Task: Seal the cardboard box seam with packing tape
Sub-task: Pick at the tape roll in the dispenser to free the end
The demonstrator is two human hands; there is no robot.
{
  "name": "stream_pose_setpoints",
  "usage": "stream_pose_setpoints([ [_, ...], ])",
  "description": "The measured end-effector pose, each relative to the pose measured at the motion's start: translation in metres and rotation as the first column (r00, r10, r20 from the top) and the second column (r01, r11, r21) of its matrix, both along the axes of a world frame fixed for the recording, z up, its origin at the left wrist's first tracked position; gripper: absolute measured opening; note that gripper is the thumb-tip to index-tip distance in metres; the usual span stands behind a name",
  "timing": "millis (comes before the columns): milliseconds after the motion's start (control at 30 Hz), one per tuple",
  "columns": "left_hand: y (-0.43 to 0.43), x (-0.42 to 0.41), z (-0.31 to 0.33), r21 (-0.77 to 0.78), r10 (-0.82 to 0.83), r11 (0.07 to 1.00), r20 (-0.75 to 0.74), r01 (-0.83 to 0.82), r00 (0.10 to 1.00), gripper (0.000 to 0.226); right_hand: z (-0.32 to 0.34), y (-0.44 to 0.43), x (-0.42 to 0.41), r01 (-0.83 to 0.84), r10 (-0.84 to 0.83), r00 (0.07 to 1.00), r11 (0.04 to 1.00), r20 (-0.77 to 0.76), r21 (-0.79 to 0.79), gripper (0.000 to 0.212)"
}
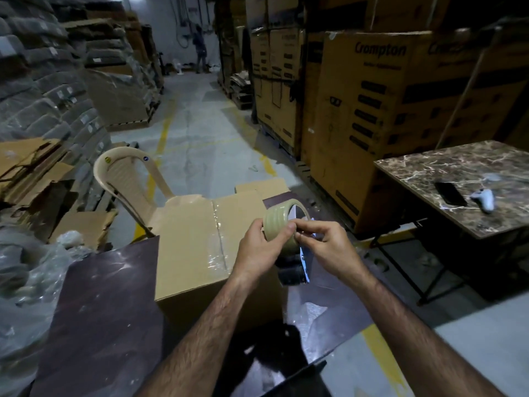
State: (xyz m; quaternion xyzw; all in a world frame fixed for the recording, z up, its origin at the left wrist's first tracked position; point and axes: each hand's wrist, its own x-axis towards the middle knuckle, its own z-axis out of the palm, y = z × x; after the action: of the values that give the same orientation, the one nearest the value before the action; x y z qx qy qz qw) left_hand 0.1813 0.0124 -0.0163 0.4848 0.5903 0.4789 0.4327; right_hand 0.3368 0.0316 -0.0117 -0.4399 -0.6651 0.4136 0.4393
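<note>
A closed cardboard box [194, 247] rests on a dark board, its centre seam [219, 239] running away from me and covered by shiny clear tape. Above the box's right edge I hold a roll of pale tape [277, 220] mounted in a tape dispenser [296, 267]. My left hand [262, 247] wraps the roll from the left, thumb on its face. The fingertips of my right hand [323, 242] pinch at the roll's surface by the thumb. The dispenser's dark handle hangs below both hands.
A beige plastic chair [128, 179] stands behind the box. To the right is a marble-topped table [446, 167] carrying a phone [450, 193] and a white controller [485, 199]. Large cartons [372, 110] and stacked sacks [43, 90] line the aisle; a person [200, 47] stands far down it.
</note>
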Motion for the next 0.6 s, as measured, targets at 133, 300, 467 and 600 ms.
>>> stream_pose_setpoints([
  [133,0.012,0.032,-0.003,-0.022,0.027,0.999,-0.045,-0.028,0.999,0.048,0.001,-0.002,0.031,0.096,-0.095,0.995,0.995,-0.015,0.038,0.025],
  [300,0.022,0.062,-0.011,-0.107,0.010,0.994,0.105,0.001,0.994,0.026,-0.013,0.002,0.070,0.394,-0.424,0.886,0.902,-0.186,-0.177,0.015],
  [467,0.024,0.084,-0.021,-0.179,-0.052,0.978,0.273,0.104,0.961,0.020,-0.027,0.002,0.091,0.100,-0.324,0.875,0.848,-0.359,-0.520,0.023],
  [600,0.028,0.093,-0.037,-0.256,-0.065,0.955,0.305,0.147,0.950,0.024,-0.043,0.009,0.103,0.094,-0.345,0.868,0.820,-0.356,-0.564,0.024],
])
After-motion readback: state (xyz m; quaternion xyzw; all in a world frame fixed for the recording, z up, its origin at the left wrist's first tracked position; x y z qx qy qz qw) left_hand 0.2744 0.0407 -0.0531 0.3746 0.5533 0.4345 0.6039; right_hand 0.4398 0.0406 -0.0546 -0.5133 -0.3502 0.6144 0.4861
